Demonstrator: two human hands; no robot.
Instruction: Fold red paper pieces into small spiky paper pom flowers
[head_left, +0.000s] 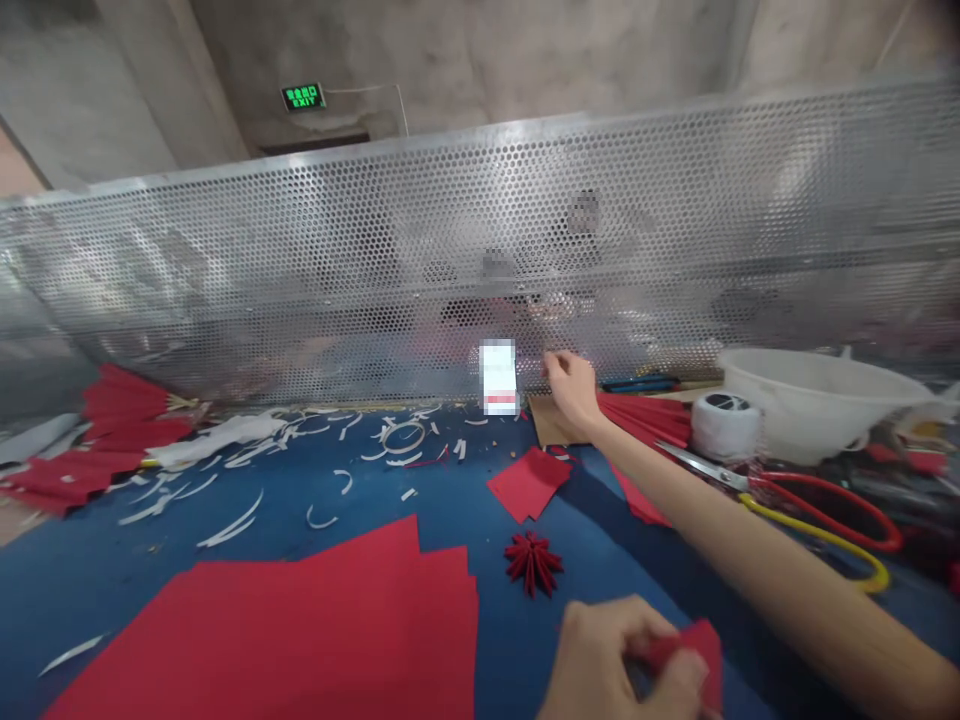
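Note:
Low in the view, my left hand [619, 660] is closed on a folded piece of red paper [709, 660], blurred and partly cut off by the bottom edge. My right hand [571, 385] reaches far forward, its fingers curled together just right of a lit phone [499, 378]; whatever they pinch, if anything, is too small to make out. Between the two hands lie a pleated red paper rosette [532, 563] and a small stack of red paper squares [529, 484]. Large red sheets [315, 640] spread across the table to the left.
Scissors [712, 465] with red and yellow handles, a white spool [725, 425] and a white plastic basin [817, 395] stand at right. White paper scraps [240, 525] litter the blue table [420, 500]. Behind rises a perforated metal screen [300, 260]. Pleated red paper [127, 420] lies far left.

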